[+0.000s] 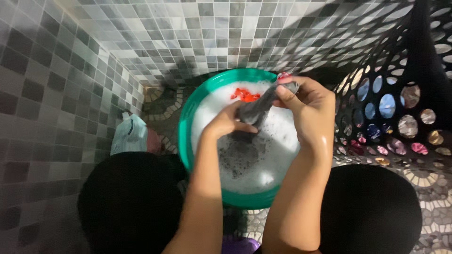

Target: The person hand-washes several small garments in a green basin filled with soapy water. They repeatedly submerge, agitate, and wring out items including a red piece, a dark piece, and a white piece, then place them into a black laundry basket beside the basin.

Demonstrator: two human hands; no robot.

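A green round basin (188,122) full of white soapy foam sits on the floor between my knees. My left hand (225,123) and my right hand (305,109) both grip a wet grey cloth (259,107) and hold it stretched just above the suds. The right hand pinches its upper end, and the left hand clasps it lower down. A red garment (245,95) pokes out of the foam at the far side of the basin. Dark specks float in the foam below the cloth.
A black perforated laundry basket (400,103) with colourful clothes inside stands at the right. A pale plastic bag (128,135) lies on the floor at the left, by the grey mosaic-tiled wall (52,94). My dark-clad knees (132,202) flank the basin.
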